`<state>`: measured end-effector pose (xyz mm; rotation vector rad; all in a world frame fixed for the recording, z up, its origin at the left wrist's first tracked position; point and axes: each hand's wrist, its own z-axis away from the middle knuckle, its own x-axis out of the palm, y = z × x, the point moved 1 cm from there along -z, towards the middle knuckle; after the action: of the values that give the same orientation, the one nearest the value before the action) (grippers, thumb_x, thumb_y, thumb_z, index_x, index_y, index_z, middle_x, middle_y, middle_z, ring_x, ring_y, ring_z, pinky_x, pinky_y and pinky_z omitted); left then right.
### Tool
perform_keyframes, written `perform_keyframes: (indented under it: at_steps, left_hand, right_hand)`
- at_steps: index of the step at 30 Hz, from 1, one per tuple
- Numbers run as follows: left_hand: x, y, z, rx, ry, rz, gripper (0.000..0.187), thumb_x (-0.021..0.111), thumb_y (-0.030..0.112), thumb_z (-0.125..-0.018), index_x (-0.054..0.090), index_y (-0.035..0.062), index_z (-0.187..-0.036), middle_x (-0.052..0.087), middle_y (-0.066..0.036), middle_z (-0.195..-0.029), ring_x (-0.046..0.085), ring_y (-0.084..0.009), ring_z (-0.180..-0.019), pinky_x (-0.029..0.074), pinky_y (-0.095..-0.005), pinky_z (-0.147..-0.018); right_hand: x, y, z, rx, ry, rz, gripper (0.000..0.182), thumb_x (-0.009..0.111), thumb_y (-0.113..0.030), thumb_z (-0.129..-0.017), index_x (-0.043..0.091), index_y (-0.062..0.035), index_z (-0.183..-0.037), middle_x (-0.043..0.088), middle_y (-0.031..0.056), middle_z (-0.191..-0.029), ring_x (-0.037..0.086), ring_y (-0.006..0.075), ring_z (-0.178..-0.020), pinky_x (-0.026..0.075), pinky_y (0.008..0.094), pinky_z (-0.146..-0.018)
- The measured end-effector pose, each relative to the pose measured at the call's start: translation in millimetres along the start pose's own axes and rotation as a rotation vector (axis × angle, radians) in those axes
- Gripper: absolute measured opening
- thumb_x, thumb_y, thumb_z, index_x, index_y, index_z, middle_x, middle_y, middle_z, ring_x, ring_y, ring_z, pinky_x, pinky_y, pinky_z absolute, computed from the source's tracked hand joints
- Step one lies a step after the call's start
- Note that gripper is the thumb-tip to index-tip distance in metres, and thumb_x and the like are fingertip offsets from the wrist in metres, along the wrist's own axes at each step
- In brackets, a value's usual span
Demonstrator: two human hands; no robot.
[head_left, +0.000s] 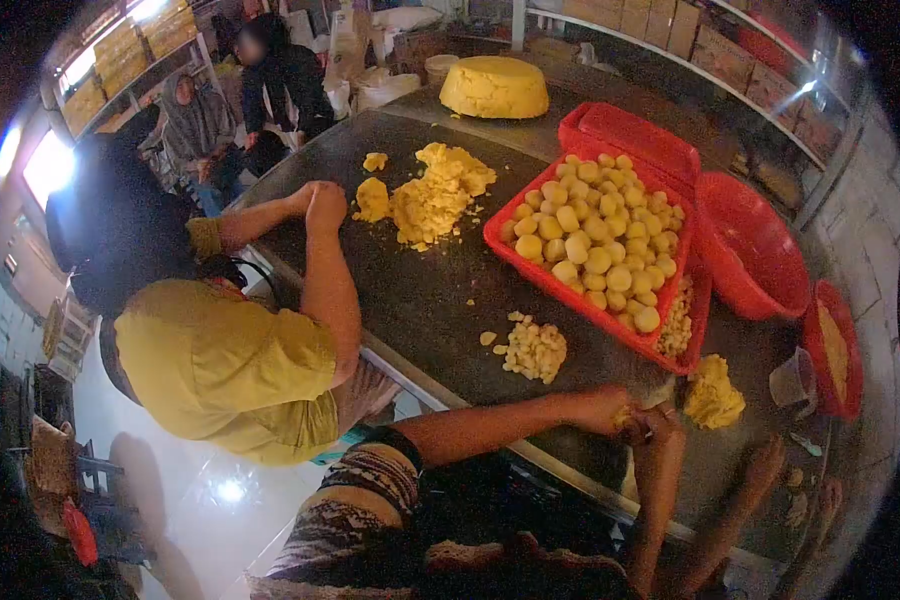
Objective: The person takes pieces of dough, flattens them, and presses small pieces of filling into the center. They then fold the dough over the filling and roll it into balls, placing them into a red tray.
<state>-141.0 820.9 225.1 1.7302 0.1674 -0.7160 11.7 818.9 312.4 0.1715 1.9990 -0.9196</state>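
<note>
One bench (410, 310) carries everything, and I work at its near edge. Left of me along that edge is one co-worker (230, 365) in yellow; right of me are two hands (765, 460) not mine.

One tray (570, 296) lies mid-bench, and a second, the lower tray (698, 340), shows under its right side. Beyond, toward the right end, sit one bowl (760, 250) and one basin (832, 295). One yellow block (495, 87) stands near the far edge; one crumbled heap (435, 195) lies toward the left end, two loose lumps beside it.

My left hand (605, 408) and right hand (660, 428) meet over the near edge. The left fingers pinch one bit of dough (625, 413); whether the right fingers press on it, I cannot tell. I judge the step in hand to be working this bit between both hands; the next move calls for a light, even touch.

Nearby are one lump (714, 394), one cup (792, 382) and one pile (533, 352) of small pieces, too crowded to count. The balls (598, 260) in the tray number dozens, heaped beyond exact counting.
</note>
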Motion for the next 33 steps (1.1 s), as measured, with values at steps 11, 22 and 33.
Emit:
perform_keyframes:
  at_steps: [11,22,33]
  left_hand:
    - [-4.7,12.1,1.9,-0.035,-0.078,-0.043,0.042,0.07,0.01,-0.064,0.056,0.0058,-0.103,0.065,-0.013,-0.089,0.063,-0.0278,-0.084,0.049,-0.0387,-0.076]
    - [7.7,-9.0,-5.3,0.087,0.012,0.011,0.035,0.068,0.007,-0.068,0.06,0.0053,-0.102,0.066,-0.011,-0.089,0.061,-0.0186,-0.08,0.049,-0.0364,-0.072]
    - [-4.5,14.4,3.1,0.076,0.016,-0.076,0.038,0.069,0.009,-0.067,0.06,0.0049,-0.104,0.065,-0.012,-0.084,0.063,-0.0241,-0.078,0.05,-0.0375,-0.071]
  right_hand:
    - [-3.7,-4.6,-0.2,0.077,-0.065,0.011,0.015,0.066,-0.004,-0.076,0.065,-0.0018,-0.09,0.061,0.0126,-0.089,0.061,0.0262,-0.078,0.048,0.0321,-0.063]
    - [6.2,9.9,4.0,0.025,0.032,0.063,0.011,0.065,-0.001,-0.078,0.064,-0.0033,-0.088,0.058,0.011,-0.086,0.059,0.0255,-0.074,0.048,0.0342,-0.062]
    - [-1.0,-11.4,2.0,0.129,-0.048,-0.033,0.017,0.066,0.0,-0.074,0.065,-0.0007,-0.091,0.06,0.011,-0.086,0.06,0.0224,-0.077,0.048,0.0325,-0.066]
